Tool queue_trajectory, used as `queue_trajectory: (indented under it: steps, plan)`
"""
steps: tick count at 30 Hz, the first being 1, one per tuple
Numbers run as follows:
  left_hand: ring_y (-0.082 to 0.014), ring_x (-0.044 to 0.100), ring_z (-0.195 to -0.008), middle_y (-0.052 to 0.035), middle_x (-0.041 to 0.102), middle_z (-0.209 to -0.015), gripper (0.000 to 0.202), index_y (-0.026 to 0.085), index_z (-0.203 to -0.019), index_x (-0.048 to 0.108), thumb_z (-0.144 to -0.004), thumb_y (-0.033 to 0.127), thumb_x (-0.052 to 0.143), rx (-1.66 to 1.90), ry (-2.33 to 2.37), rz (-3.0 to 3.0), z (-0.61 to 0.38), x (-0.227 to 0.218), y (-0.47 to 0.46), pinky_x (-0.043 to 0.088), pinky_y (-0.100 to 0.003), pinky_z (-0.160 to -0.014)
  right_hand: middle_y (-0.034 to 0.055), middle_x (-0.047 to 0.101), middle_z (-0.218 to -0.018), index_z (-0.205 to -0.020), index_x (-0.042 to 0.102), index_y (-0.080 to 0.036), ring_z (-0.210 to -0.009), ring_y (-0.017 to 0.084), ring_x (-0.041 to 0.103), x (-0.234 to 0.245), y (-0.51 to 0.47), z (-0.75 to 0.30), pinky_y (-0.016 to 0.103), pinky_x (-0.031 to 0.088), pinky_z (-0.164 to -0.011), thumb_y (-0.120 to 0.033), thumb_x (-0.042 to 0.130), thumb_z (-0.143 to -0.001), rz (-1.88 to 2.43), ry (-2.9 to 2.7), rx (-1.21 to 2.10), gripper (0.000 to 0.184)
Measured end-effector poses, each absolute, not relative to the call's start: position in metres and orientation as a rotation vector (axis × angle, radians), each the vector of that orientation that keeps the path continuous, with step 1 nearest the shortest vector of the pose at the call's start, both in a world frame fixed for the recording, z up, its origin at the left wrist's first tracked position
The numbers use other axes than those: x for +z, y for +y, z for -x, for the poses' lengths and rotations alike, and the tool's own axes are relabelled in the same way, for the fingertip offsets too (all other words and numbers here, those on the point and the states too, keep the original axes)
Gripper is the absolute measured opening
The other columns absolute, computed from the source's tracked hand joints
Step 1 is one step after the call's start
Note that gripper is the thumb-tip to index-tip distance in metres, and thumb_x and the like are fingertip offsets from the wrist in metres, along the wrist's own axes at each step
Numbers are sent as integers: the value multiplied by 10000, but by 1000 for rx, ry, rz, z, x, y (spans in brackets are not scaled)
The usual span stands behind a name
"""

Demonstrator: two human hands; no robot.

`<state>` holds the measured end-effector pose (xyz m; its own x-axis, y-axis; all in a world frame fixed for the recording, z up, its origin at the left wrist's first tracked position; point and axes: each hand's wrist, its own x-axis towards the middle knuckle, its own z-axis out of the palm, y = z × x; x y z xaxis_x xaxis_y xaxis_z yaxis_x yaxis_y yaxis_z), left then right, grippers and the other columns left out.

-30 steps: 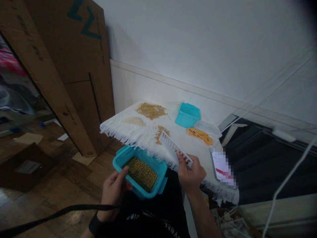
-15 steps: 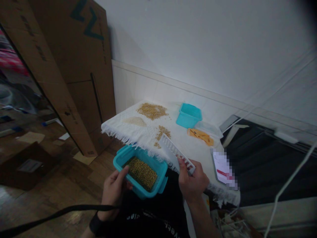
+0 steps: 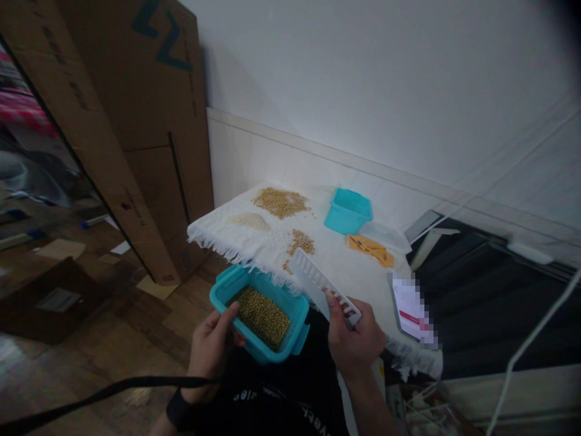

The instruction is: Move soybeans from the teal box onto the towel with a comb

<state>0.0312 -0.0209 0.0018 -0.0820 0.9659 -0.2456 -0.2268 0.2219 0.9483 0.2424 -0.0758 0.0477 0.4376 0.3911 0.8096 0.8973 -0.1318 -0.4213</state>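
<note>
Two hands were occupied at the near edge of a white cloth [image 3: 331, 254]. The left hand [image 3: 211, 346] gripped the near rim of a turquoise tub [image 3: 297, 318] containing beans [image 3: 265, 318], unchanged from one second earlier. The right hand [image 3: 356, 339], closed around one end of a slotted white tool [image 3: 312, 274], had drawn back slightly toward the body; the tool's tip, previously across the middle of a small bean heap [image 3: 302, 242], lay nearer its front. Surroundings, left to right: a cardboard box [image 3: 136, 115]; a pale grain heap [image 3: 249, 221]; the cloth's fringe [image 3: 229, 257], obscuring part of the tub's far rim; a large bean heap [image 3: 281, 203]; a second turquoise tub [image 3: 341, 221]; orange fabric [image 3: 371, 249]; a clear plastic piece [image 3: 389, 236]; a phone [image 3: 408, 303].
</note>
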Motion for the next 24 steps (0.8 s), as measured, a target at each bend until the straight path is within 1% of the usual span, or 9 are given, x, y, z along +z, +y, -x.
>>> queue_trajectory:
  steps: [6, 10, 12, 16, 19, 24]
  plan:
    - [-107, 489, -348, 48, 515, -367, 416, 203, -478, 538, -658, 490, 779, 1187, 1170, -738, -32, 3, -21, 399, -216, -396, 29, 696, -575, -787, 680, -175, -473, 166, 645, 47, -76, -238, 238, 448, -471, -556, 575, -899, 1701, -1199, -697, 411]
    - [-109, 496, -354, 44, 541, -392, 396, 194, -514, 566, -657, 492, 784, 1188, 1137, -709, -31, 2, -19, 399, -217, -387, 39, 732, -661, -833, 684, -184, -534, 164, 673, 41, -80, -232, 241, 489, -529, -483, 588, -916, 1586, -1282, -683, 325]
    - [-108, 502, -362, 44, 558, -415, 374, 189, -536, 585, -661, 478, 787, 1195, 1115, -692, -31, 1, -18, 412, -217, -389, 41, 742, -692, -836, 686, -192, -554, 165, 679, 38, -82, -231, 247, 507, -555, -477, 591, -914, 1541, -1326, -642, 310]
    - [-108, 511, -374, 48, 561, -428, 345, 193, -537, 584, -676, 434, 787, 1226, 1143, -688, -29, 1, -16, 436, -214, -401, 43, 724, -652, -809, 681, -189, -533, 181, 665, 39, -78, -240, 259, 497, -526, -555, 621, -861, 1639, -1156, -609, 375]
    - [-109, 505, -365, 51, 543, -412, 370, 200, -515, 556, -674, 444, 785, 1230, 1155, -701, -27, 2, -16, 431, -216, -395, 35, 695, -595, -780, 669, -179, -503, 180, 643, 44, -66, -255, 250, 466, -494, -603, 638, -821, 1682, -1007, -588, 427]
    - [-105, 500, -359, 53, 540, -401, 374, 199, -520, 559, -651, 458, 796, 1220, 1182, -710, -26, 1, -16, 415, -211, -386, 17, 658, -559, -744, 655, -180, -493, 163, 607, 46, -46, -274, 244, 436, -504, -643, 598, -813, 1694, -1057, -514, 472]
